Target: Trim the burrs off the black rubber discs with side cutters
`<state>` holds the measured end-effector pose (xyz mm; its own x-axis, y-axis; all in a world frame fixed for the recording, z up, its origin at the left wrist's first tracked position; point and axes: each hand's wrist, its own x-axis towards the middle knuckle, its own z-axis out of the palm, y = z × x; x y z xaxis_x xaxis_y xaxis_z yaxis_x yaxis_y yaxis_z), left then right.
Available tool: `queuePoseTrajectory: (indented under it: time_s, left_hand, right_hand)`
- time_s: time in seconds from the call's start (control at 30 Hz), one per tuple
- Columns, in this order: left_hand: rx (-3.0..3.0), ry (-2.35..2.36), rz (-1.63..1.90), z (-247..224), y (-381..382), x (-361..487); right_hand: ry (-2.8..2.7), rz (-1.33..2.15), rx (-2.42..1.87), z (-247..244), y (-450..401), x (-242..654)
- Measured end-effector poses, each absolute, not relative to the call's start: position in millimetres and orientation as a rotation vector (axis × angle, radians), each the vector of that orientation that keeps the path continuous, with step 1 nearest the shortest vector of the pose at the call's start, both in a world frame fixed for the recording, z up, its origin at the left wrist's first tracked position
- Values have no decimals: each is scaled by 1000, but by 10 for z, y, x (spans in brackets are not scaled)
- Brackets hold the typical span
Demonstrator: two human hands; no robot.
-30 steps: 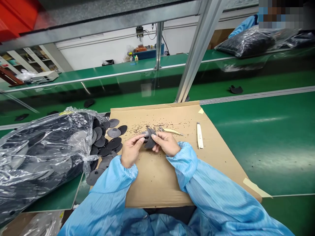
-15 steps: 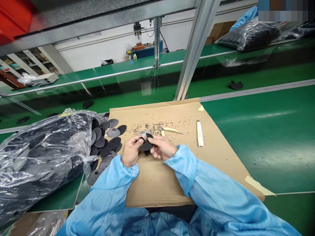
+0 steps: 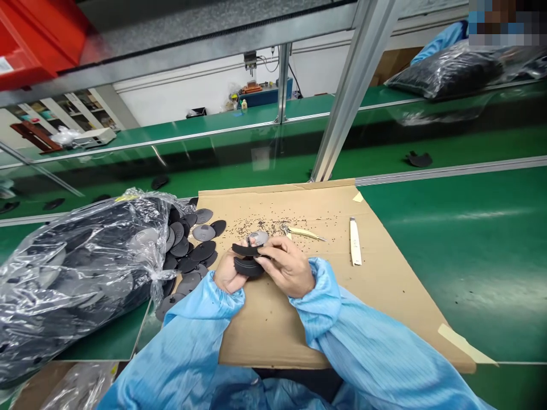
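My left hand (image 3: 229,274) holds a black curved part (image 3: 249,266) over the cardboard sheet (image 3: 273,336). My right hand (image 3: 290,266) pinches the right side of the same part with thumb and fingers. The part shows two curved black bands, one above the other. A grey oval disc (image 3: 258,238) lies just beyond the hands. Behind it are many tiny black bits, and pliers with pale yellow handles (image 3: 305,232) lie beside them. Farther right rests a white-handled tool (image 3: 355,242). Black and grey oval discs (image 3: 202,250) are piled at the cardboard's left edge.
A clear plastic bag (image 3: 85,279) full of dark discs fills the left side. An upright metal post (image 3: 354,85) stands behind the cardboard. A filled bag (image 3: 448,68) lies at the back right, near a person's blue sleeve (image 3: 442,41). A red bin (image 3: 43,42) is at top left.
The black part has turned from a flat round face to showing its curved bands. My right hand has rotated, its fingers now on the part's right side. The camera view has shifted slightly.
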<state>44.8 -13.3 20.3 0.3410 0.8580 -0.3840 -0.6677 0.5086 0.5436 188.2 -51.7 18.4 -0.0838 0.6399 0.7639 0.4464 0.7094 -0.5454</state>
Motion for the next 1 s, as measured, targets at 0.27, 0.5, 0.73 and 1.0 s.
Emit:
queuePoseTrajectory:
  time_s: [0.27,0.5,0.73,1.0]
  left_hand:
    - [294,675,1051,131,-110,440]
    - [294,709,1014,159,-114,449]
    - [236,666,998,150,-98,386]
    - [601,673,1053,70,-130,344]
  right_hand:
    - [-1733,178,-883,158,-504,1893]
    - [-1754,185,-843,141,-508,1888]
    - [-1796,69,-881,130,-498,1911]
    - [-1963,-137,-821,189,-519,1907]
